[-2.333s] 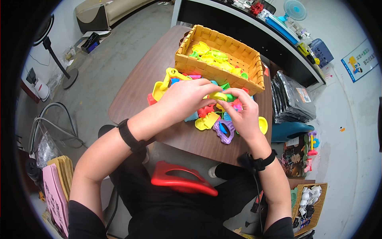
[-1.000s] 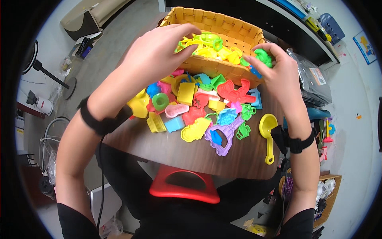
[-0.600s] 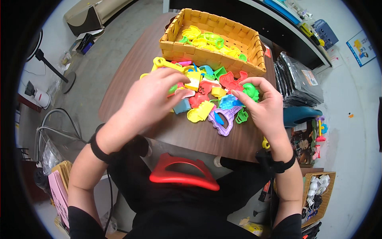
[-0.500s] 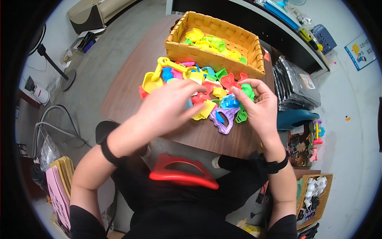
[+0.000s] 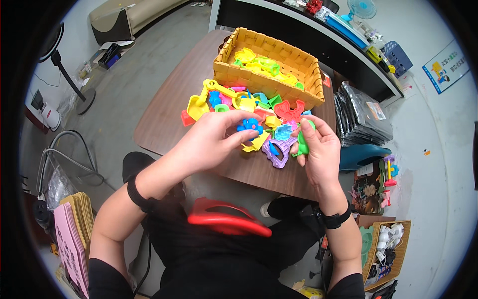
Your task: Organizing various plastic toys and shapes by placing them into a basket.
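A heap of small plastic toy moulds (image 5: 249, 107) in yellow, red, pink, blue and green lies on a brown table (image 5: 164, 107) in front of a yellow woven basket (image 5: 234, 70). My left hand (image 5: 211, 142) reaches over the heap and pinches a blue flower-shaped piece (image 5: 249, 125) at its fingertips. My right hand (image 5: 318, 149) is closed around a green toy piece (image 5: 303, 142) beside the heap. A purple mould (image 5: 278, 149) lies between my hands. The basket holds several yellow and green pieces.
A red curved handle (image 5: 226, 222) lies on my lap below the table edge. Black packets (image 5: 361, 117) are stacked at the right, with a blue stool (image 5: 361, 154) and boxes of toys (image 5: 383, 244) on the floor. A fan stand (image 5: 69, 79) stands at the left.
My hands went up to the basket, then came back down to the heap. My left hand now pinches a blue piece and my right hand holds a green one.
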Available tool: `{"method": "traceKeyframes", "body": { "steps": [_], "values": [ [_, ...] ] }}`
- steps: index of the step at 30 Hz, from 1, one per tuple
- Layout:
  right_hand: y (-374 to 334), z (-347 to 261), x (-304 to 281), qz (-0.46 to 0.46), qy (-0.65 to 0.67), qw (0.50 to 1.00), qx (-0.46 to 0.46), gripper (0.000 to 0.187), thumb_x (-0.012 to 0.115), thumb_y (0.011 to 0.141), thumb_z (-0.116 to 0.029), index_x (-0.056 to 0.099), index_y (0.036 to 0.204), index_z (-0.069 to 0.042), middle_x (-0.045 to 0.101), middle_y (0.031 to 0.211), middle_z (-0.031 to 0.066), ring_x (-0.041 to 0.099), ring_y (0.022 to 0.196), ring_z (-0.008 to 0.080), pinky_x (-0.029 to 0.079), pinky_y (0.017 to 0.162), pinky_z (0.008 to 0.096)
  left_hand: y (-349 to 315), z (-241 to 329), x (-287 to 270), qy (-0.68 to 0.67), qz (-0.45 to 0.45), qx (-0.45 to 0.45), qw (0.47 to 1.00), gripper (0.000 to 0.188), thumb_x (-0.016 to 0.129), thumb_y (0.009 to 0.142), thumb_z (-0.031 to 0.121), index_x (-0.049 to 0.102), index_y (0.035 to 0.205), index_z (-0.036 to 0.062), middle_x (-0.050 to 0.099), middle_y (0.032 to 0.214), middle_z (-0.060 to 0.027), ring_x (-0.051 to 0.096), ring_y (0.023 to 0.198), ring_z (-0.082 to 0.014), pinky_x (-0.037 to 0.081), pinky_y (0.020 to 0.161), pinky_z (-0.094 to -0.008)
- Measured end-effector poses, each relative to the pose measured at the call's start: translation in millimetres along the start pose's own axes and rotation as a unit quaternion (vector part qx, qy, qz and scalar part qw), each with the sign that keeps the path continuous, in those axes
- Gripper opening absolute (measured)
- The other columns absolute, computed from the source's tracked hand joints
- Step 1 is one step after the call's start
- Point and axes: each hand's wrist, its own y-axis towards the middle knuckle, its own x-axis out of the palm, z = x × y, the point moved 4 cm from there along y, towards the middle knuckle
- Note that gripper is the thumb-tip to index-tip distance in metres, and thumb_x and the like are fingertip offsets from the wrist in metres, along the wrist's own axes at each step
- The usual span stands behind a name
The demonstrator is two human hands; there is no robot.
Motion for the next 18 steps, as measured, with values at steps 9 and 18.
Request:
{"method": "traceKeyframes", "body": {
  "steps": [9,18],
  "values": [
    [15.9,12.4,-16.7,0.013,-0.006,1.000,-0.007,0.040,0.082,0.101,-0.016,0.076,0.136,0.004,0.081,0.123,0.0270,0.082,0.111,0.0372,0.063,0.101,0.0431,18.2,-14.6,-9.7,0.006,0.016,-0.006,1.000,0.041,0.086,0.098,0.029,0.076,0.134,0.0109,0.075,0.129,-0.0133,0.073,0.122,-0.0354,0.061,0.100,-0.0464],
    [90.1,58.6,-28.2,0.022,0.009,1.000,-0.002,0.041,0.081,0.102,-0.016,0.076,0.137,0.004,0.082,0.123,0.0277,0.083,0.111,0.0369,0.063,0.101,0.0426,122.0,-49.7,-28.8,0.024,0.012,-0.015,1.000,0.041,0.086,0.098,0.029,0.076,0.134,0.0111,0.074,0.129,-0.0131,0.073,0.122,-0.0356,0.061,0.100,-0.0465]
  ]
}}
